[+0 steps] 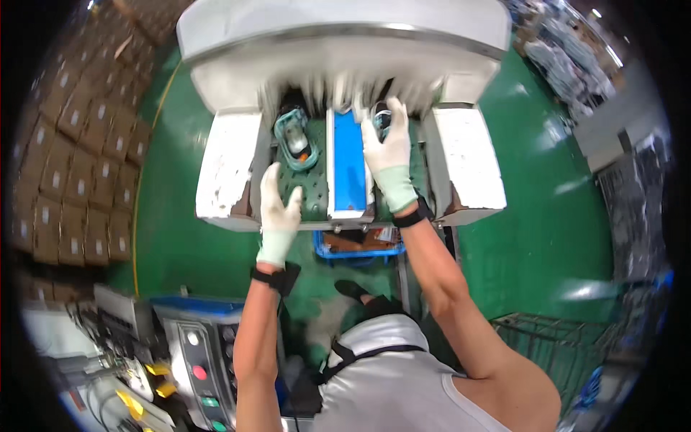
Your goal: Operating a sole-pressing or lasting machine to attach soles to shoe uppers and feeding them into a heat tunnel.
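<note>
My left hand (279,205), in a whitish glove with a pale green cuff, is open and empty, thumb and fingers apart. It hovers at the front of the green dotted left lane of a white machine. Just beyond it a teal-edged shoe (296,140) lies in that lane, its opening up with an orange spot inside and its far end under the hanging strips. My right hand (389,147), gloved likewise, reaches into the right lane, thumb and fingers around a dark shoe (381,119) with white on it. The hand hides most of that shoe.
A blue strip (350,162) divides the lanes beneath the machine's white hood (345,43). Below its front edge is a blue-rimmed cart (360,252). A control panel (198,367) stands at lower left, stacked cartons (79,173) at far left, a wire rack (554,345) at right.
</note>
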`<action>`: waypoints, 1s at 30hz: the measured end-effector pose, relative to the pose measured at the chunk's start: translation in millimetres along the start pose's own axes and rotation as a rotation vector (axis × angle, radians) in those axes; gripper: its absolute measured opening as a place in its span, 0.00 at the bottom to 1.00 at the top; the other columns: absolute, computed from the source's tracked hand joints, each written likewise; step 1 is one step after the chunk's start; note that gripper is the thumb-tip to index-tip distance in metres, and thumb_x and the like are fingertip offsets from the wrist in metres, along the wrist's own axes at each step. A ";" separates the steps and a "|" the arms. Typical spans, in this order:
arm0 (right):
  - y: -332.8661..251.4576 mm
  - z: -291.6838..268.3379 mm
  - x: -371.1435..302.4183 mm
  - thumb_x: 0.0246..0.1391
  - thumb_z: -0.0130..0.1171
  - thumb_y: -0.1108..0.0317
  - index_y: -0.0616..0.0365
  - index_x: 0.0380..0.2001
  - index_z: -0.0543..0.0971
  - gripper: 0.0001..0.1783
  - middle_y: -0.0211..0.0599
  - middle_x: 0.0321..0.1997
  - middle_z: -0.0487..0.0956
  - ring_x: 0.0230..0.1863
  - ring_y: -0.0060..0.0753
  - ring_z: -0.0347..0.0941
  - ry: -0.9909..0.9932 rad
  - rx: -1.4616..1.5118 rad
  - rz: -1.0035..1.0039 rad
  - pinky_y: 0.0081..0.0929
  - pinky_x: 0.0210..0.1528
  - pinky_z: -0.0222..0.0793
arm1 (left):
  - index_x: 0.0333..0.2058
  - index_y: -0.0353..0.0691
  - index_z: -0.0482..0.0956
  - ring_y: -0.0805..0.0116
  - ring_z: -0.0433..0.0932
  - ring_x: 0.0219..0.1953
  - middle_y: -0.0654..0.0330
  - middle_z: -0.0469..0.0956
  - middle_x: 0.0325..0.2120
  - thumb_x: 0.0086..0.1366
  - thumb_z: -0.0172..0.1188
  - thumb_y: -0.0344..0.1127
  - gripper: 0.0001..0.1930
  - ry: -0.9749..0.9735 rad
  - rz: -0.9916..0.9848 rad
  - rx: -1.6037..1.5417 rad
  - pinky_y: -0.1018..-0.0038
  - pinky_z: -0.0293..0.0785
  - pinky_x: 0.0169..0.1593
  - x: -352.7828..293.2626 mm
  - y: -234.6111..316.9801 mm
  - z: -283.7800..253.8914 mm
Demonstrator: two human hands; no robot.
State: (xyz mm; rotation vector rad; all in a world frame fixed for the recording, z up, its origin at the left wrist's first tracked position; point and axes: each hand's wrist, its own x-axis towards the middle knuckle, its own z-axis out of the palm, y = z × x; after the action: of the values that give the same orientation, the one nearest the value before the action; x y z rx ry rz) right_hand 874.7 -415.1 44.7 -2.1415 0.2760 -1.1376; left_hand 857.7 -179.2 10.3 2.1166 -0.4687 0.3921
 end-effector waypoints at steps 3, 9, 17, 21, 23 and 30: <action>-123.6 2.8 -38.7 0.64 0.57 0.66 0.68 0.61 0.68 0.26 0.48 0.62 0.72 0.64 0.42 0.69 -0.352 0.890 0.363 0.34 0.66 0.64 | 0.59 0.30 0.70 0.55 0.77 0.54 0.45 0.73 0.56 0.67 0.57 0.28 0.22 -0.016 -0.209 -0.162 0.67 0.73 0.57 -92.7 28.9 -51.7; -314.4 22.5 -225.1 0.65 0.55 0.69 0.67 0.58 0.72 0.20 0.49 0.60 0.75 0.62 0.41 0.72 -1.341 1.678 0.954 0.38 0.63 0.72 | 0.62 0.33 0.66 0.54 0.77 0.53 0.45 0.76 0.52 0.73 0.51 0.50 0.28 0.544 -0.580 -1.369 0.60 0.71 0.60 -256.3 48.9 -83.1; -459.0 -121.0 -395.4 0.68 0.49 0.54 0.64 0.53 0.77 0.24 0.41 0.56 0.79 0.61 0.39 0.72 -2.330 1.369 2.443 0.36 0.65 0.69 | 0.54 0.34 0.69 0.54 0.80 0.46 0.51 0.78 0.43 0.69 0.57 0.50 0.25 0.907 -0.117 -1.439 0.61 0.77 0.54 -394.3 103.5 -188.6; -493.7 -206.5 -457.6 0.67 0.51 0.52 0.61 0.53 0.77 0.24 0.35 0.55 0.78 0.55 0.34 0.74 -2.810 1.034 2.679 0.32 0.54 0.75 | 0.52 0.34 0.69 0.59 0.80 0.45 0.54 0.79 0.42 0.70 0.55 0.54 0.27 0.855 0.100 -1.460 0.63 0.77 0.54 -464.7 123.6 -217.6; -508.0 -233.9 -487.2 0.66 0.52 0.56 0.61 0.52 0.77 0.21 0.37 0.52 0.78 0.51 0.35 0.76 -2.777 0.818 2.858 0.31 0.50 0.77 | 0.52 0.34 0.70 0.59 0.79 0.46 0.54 0.78 0.43 0.71 0.53 0.54 0.27 0.994 0.110 -1.336 0.63 0.76 0.54 -495.5 133.7 -226.5; -544.7 -325.8 -554.9 0.66 0.51 0.65 0.58 0.41 0.75 0.09 0.34 0.38 0.78 0.40 0.29 0.78 -2.271 0.849 3.194 0.33 0.39 0.80 | 0.50 0.34 0.70 0.61 0.77 0.49 0.54 0.77 0.45 0.74 0.48 0.55 0.26 1.377 0.073 -0.923 0.63 0.73 0.56 -566.2 167.4 -229.3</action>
State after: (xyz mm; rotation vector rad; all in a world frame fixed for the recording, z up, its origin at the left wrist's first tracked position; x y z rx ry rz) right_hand 217.8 98.7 167.9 -1.1268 -1.2363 -3.5578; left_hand 259.2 28.3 2.7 0.6280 0.1211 1.2343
